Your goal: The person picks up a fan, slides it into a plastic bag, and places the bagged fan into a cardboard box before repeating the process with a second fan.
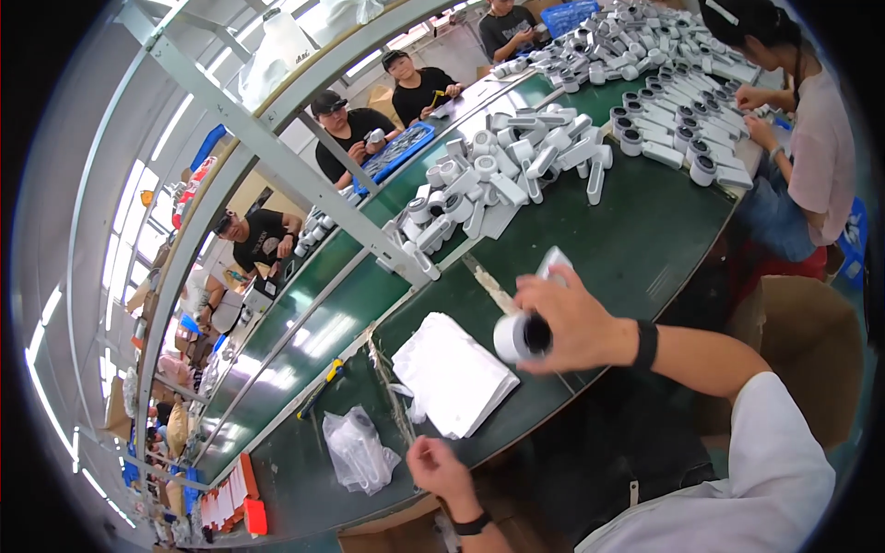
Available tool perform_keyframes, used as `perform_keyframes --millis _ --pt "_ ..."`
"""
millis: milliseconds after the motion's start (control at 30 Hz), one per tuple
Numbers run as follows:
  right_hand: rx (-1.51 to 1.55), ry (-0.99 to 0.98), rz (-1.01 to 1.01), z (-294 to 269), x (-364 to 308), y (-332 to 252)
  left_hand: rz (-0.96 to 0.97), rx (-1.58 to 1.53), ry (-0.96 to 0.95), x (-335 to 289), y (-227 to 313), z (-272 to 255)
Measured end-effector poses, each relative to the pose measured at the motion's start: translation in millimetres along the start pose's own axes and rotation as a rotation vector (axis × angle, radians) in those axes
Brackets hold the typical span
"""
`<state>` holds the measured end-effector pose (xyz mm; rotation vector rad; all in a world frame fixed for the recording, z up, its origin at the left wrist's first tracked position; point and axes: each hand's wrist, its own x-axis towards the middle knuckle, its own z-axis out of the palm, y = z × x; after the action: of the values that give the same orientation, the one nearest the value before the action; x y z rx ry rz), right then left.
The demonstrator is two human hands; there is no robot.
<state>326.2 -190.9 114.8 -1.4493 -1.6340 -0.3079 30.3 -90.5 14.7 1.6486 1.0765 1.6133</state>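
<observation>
My right hand [576, 318] is closed around a white handheld device [510, 339]. Its round head has a dark opening, and a pale part sticks up past my fingers. The device is above the green table, just right of a stack of flat white bags [452, 373]. Below that stack, at the table's near edge, my left hand [441, 470] has its fingers curled in, and whatever is between them cannot be made out. A clear plastic bag with something pale inside [358, 450] lies to the left of this hand.
A heap of similar white devices [502, 170] covers the table ahead, with rows of more [682, 124] farther right. A metal frame post [286, 157] rises at left. Co-workers sit across the line, another at right. A yellow-handled tool [334, 370] and orange bins [253, 516] lie left.
</observation>
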Motion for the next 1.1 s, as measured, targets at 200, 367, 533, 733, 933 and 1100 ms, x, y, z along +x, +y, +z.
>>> perform_keyframes --millis 200,367,533,733,933,1100 --pt "0.589 -0.089 0.166 16.5 -52.0 -90.1 0.149 -0.119 -0.600 -68.6 82.3 42.4" --pt "0.479 -0.048 -0.011 9.3 -60.7 -95.9 -0.773 -0.792 -0.531 -83.0 58.9 36.5" --pt "0.775 -0.562 0.340 1.6 -78.7 -64.2 -0.365 -0.511 -0.703 -68.9 92.4 23.7" --pt "0.970 -0.566 0.654 4.8 -99.7 -36.6 -0.161 -0.146 -0.802 -36.4 97.5 33.4" --pt "1.102 -0.090 0.847 16.4 -75.2 5.7 0.198 0.444 -0.488 29.7 64.6 53.9" --pt "0.931 -0.041 0.949 25.4 -86.2 12.2 0.375 0.748 -0.638 41.7 43.6 60.9"
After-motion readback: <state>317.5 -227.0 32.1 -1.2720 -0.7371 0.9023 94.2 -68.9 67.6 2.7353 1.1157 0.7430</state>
